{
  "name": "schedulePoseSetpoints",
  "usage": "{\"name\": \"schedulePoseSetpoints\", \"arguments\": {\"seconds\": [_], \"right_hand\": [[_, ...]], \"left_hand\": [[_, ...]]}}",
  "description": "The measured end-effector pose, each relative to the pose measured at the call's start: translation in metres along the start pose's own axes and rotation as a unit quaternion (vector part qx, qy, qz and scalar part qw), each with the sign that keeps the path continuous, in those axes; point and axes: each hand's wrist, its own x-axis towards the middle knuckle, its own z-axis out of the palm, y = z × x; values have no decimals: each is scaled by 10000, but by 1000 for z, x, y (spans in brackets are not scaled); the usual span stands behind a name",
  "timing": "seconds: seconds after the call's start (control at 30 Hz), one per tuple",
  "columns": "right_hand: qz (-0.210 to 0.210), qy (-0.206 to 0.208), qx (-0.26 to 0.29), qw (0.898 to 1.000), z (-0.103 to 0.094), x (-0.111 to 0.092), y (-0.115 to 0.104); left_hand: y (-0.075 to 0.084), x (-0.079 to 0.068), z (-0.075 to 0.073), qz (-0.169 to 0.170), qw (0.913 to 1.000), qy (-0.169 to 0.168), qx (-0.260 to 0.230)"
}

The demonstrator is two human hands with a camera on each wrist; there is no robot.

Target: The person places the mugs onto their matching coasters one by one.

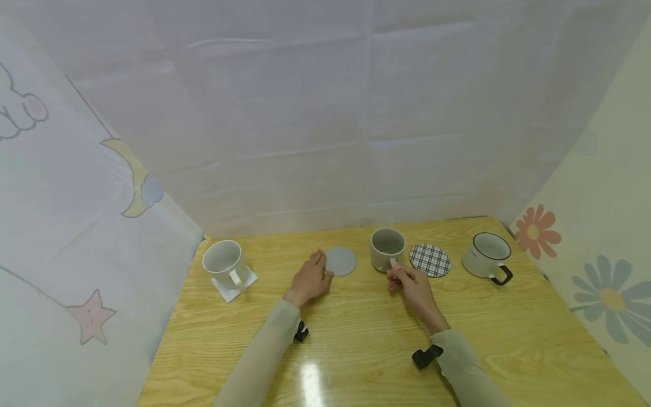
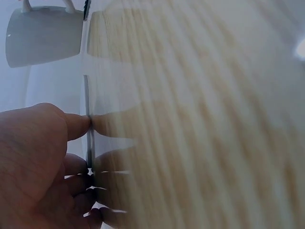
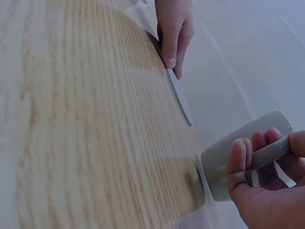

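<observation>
My left hand (image 1: 311,278) lies low at the left edge of a round grey coaster (image 1: 342,261), fingers fairly straight. Thumb and fingertips touch the coaster's rim, seen edge-on in the left wrist view. With my right hand (image 1: 414,287) I grip the handle of a grey mug (image 1: 386,251), which stands upright just right of that coaster. In the right wrist view, fingers curl round the mug's handle (image 3: 272,153), and the mug's base is right at the tabletop. A round plaid coaster (image 1: 430,260) lies bare to the right of the mug.
At the far left a white mug (image 1: 222,261) stands on a white square coaster (image 1: 249,278). To the right stands a white enamel mug (image 1: 483,259) with a black rim and handle. Cloth curtains (image 1: 305,130) close off the wooden table (image 1: 366,350) behind and at both sides.
</observation>
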Motion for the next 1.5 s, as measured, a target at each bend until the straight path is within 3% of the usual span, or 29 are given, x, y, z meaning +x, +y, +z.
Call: {"name": "schedulePoseSetpoints", "arguments": {"seconds": [0.3,0.63,1.5], "right_hand": [[-61,-41,26,10000,4,-1,0],[-76,-32,10,10000,7,-9,2],[-392,-215,103,9989,13,2,-9]], "left_hand": [[-6,1,7,-67,9999,-101,-96],[1,-12,6,-143,9995,-124,-260],[3,-1,-3,13,10000,-49,-30]]}}
